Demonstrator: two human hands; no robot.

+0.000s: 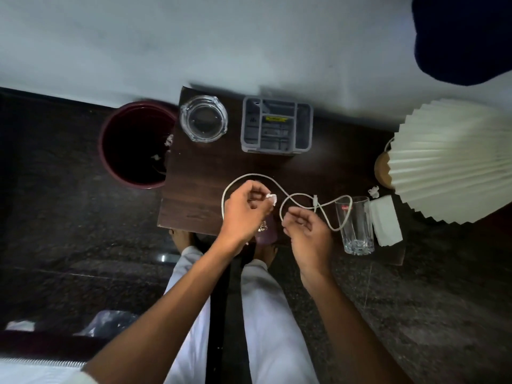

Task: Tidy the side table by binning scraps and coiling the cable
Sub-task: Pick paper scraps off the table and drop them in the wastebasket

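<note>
Left hand (243, 212) pinches a white bit (271, 198), scrap or plug unclear, right hand (307, 234) pinches the cable (249, 175) loop mid-frame, likely light, limp, springy, best gripped near its ends.

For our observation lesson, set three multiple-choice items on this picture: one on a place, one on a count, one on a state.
1. The maroon bin stands: A on the table; B on the floor beside it; C on a shelf.
2. Tall drinking glasses on the table: A one; B two; C three.
3. The white cable is: A neatly coiled; B in loose loops; C in the bin.
Key: B, it stands off the table's edge; A, one glass by the folded tissue; B, loops sprawl across the table.
</note>
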